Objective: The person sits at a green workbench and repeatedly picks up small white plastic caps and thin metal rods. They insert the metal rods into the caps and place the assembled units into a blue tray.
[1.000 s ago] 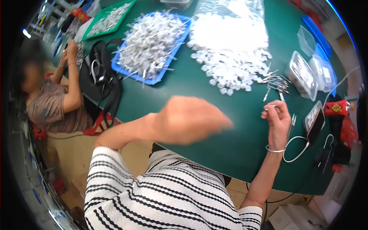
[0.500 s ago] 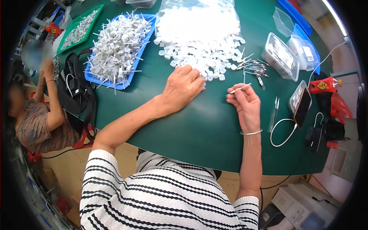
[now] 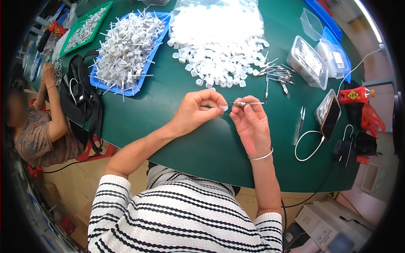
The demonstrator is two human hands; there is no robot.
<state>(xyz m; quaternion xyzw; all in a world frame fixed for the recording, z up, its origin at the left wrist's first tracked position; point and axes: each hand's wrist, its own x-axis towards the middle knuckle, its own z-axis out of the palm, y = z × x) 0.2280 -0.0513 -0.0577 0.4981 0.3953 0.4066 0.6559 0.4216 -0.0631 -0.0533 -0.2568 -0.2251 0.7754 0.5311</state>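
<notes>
Between thumb and fingertips, my left hand (image 3: 200,110) pinches a small white plastic cap (image 3: 224,108). My right hand (image 3: 253,122) is closed on a thin metal pin (image 3: 247,103), held level with its tip pointing left at the cap. Tip and cap are very close; whether they touch I cannot tell. Just beyond my hands lies a heap of loose white caps (image 3: 215,67), spilling from a clear plastic bag (image 3: 217,25). To its right several metal pins (image 3: 278,74) lie in a loose pile.
A blue tray (image 3: 148,71) heaped with capped pins stands left of the caps, a green tray (image 3: 103,21) behind it. A black bag (image 3: 78,95) sits at the left edge, near a co-worker (image 3: 46,122). Rightward are tweezers (image 3: 300,124), clear boxes (image 3: 308,63) and a cabled phone (image 3: 331,118).
My left hand has drawn back from the heap of caps and now holds one. My right hand has moved left with the pin, bringing the two hands close together.
</notes>
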